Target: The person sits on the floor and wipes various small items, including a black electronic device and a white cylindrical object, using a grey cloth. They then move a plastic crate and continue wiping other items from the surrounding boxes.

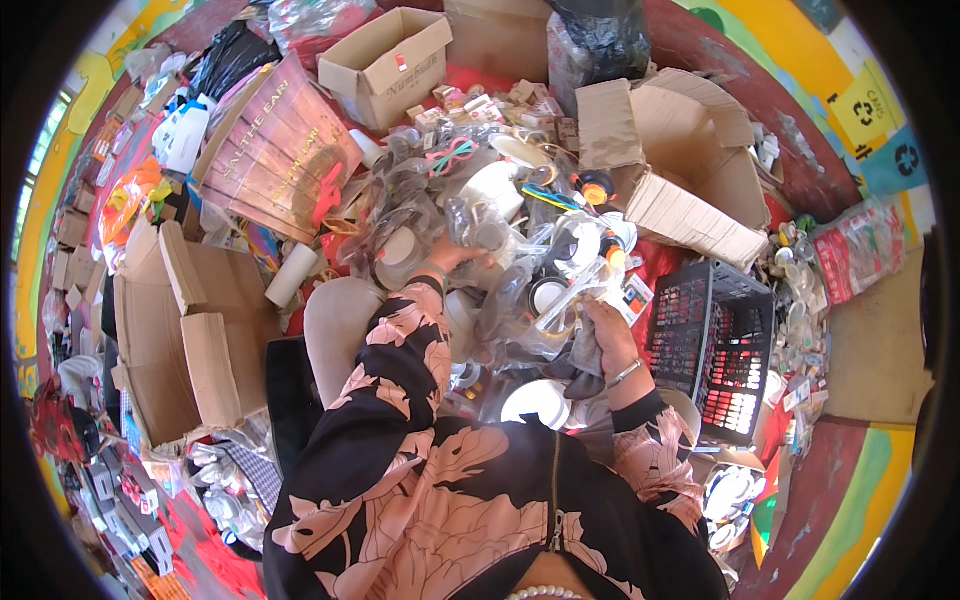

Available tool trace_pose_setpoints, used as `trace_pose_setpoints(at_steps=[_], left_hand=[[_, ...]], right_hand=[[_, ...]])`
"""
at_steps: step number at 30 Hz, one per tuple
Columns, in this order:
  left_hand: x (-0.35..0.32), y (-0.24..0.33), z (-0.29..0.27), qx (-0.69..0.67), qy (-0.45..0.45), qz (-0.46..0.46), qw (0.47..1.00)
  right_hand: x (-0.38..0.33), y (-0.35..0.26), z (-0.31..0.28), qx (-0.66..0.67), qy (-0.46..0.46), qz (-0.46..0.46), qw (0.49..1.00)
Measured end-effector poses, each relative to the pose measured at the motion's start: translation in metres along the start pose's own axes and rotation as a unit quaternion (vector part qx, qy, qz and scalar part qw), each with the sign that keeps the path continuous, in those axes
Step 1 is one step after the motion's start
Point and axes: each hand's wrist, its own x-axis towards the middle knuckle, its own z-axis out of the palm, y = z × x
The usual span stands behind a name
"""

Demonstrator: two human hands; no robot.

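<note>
A heap of clear plastic containers and cups (410,225) lies in front of me, mixed with white round lids and tubs. My left hand (460,258) reaches into the middle of it, its fingers partly hidden among the clear plastic. To the right, my right hand (610,340) is closed on a limp grey piece that looks like cloth (585,352), beside clear plastic packaging (545,320). Close to my body is a round white tub or lid (537,402). Blue and yellow thin sticks (550,197) and pink-and-green toy glasses (452,156) rest on the heap.
Open cardboard boxes stand at the left (240,330), far back (385,70) and far right (690,150). A black plastic crate (712,345) is right of my right hand. A printed box (285,150) leans at the far left, above a white roll (295,277). Sorted small items line both sides.
</note>
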Motion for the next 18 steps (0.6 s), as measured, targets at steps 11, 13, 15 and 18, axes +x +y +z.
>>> trace_pose_setpoints(at_steps=[11,13,15,18], left_hand=[[-0.020,0.028,0.026,0.090,0.150,0.038,0.984],[-0.019,0.036,0.019,0.159,0.074,-0.016,0.984],[-0.032,0.067,0.036,0.284,0.097,0.009,0.954],[-0.049,0.066,0.075,0.379,0.130,0.120,0.909]], right_hand=[[0.004,0.003,0.002,-0.014,0.018,-0.005,1.000],[0.002,0.000,0.003,-0.019,0.016,-0.004,1.000],[0.003,-0.001,0.003,-0.023,0.015,-0.004,1.000],[-0.003,-0.004,0.005,-0.036,0.023,-0.007,0.999]])
